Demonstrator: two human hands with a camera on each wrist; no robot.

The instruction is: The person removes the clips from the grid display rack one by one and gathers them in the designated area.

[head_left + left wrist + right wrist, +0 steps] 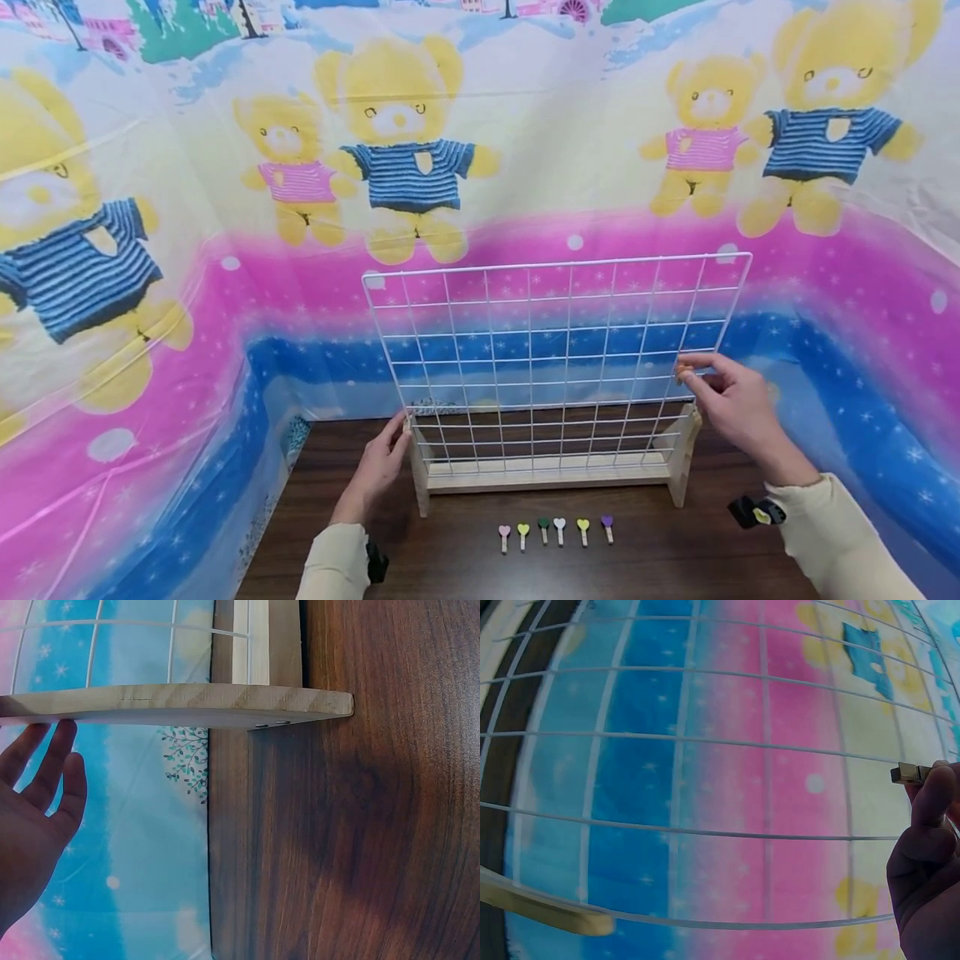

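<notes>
A white wire grid (530, 362) stands upright in a wooden stand (547, 473) on the table. My right hand (738, 408) pinches a small wooden clothespin (909, 774) between thumb and index finger, close to the grid's right edge; part of it is hidden by the fingers. With loosely straight fingers, my left hand (381, 467) touches the outer face of the stand's left side board (225, 697). On the table before the stand lies a row of heart-topped clothespins: pink (504, 535), yellow-green (522, 534), dark green (543, 529), white (559, 530), another yellow-green (583, 530) and purple (607, 527).
The brown wooden table (465, 567) reaches back to a printed cloth backdrop (570, 183) with teddy bears and pink and blue bands. This cloth also encloses the left and right sides. The stand's right side board (681, 454) is below my right hand.
</notes>
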